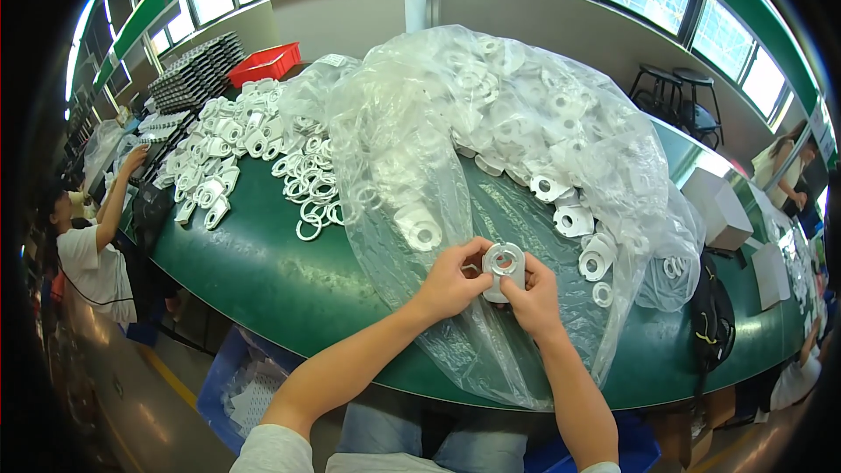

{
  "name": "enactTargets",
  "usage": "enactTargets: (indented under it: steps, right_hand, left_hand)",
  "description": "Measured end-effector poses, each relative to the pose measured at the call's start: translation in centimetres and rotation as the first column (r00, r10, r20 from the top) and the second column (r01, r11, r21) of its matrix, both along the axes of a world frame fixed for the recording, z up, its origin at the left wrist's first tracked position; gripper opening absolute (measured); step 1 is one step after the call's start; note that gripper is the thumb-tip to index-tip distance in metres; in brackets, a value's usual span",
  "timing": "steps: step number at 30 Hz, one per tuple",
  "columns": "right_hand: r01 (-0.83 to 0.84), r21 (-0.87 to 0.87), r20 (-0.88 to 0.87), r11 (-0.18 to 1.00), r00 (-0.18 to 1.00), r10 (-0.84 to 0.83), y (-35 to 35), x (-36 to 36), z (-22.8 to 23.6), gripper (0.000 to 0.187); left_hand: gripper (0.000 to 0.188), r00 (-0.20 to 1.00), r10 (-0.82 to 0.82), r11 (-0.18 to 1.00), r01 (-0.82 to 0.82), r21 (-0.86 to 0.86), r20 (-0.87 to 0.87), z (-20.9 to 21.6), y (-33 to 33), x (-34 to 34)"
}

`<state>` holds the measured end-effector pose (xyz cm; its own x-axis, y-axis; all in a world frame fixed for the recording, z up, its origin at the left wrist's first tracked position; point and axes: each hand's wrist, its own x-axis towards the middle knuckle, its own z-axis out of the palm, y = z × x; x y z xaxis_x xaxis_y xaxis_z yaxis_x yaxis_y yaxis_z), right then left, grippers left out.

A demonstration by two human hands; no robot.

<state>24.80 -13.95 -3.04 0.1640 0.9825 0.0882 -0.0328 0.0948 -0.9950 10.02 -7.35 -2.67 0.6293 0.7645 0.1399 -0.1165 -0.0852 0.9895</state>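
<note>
A white flat part with a round hole and a ring-shaped rim is held up over the near side of the table. My left hand grips its left edge, fingers curled and thumb against it. From the other side my right hand closes on it, the thumb pressed to its lower front. Below both hands lies a large clear plastic bag, spread over the green table. Many similar white parts show inside the bag and at its open mouth.
Left of the bag lie loose white rings and a heap of white plates. Behind them stand a red bin and stacked dark trays. White boxes and a black bag sit at right. A co-worker works at far left.
</note>
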Motion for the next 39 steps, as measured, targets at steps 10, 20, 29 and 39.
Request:
enactTargets:
  steps: [10, 20, 29, 39]
  right_hand:
    - [0.053, 0.064, -0.166, 0.996, 0.985, -0.042, 0.1, 0.3, 0.5, 0.021]
    - [0.146, 0.038, -0.284, 0.989, 0.95, -0.129, 0.3, -0.7, 0.1, 0.014]
    - [0.237, 0.093, -0.169, 0.967, 0.961, -0.219, 0.3, -0.8, 0.2, 0.01]
    - [0.263, 0.187, -0.138, 0.947, 0.961, -0.24, -0.5, -1.6, 1.6, 0.011]
  left_hand:
    - [0.026, 0.991, 0.019, 0.996, -0.007, -0.092, 0.13, 0.1, -0.3, 0.4]
    - [0.024, 0.991, 0.122, 0.991, -0.124, 0.05, 0.046, 0.0, -1.7, 1.1]
    - [0.023, 0.986, 0.162, 0.973, -0.166, 0.157, 0.038, 0.1, -2.2, 1.2]
    - [0.018, 0.974, 0.193, 0.965, -0.211, 0.159, 0.123, 0.4, -3.0, 1.6]
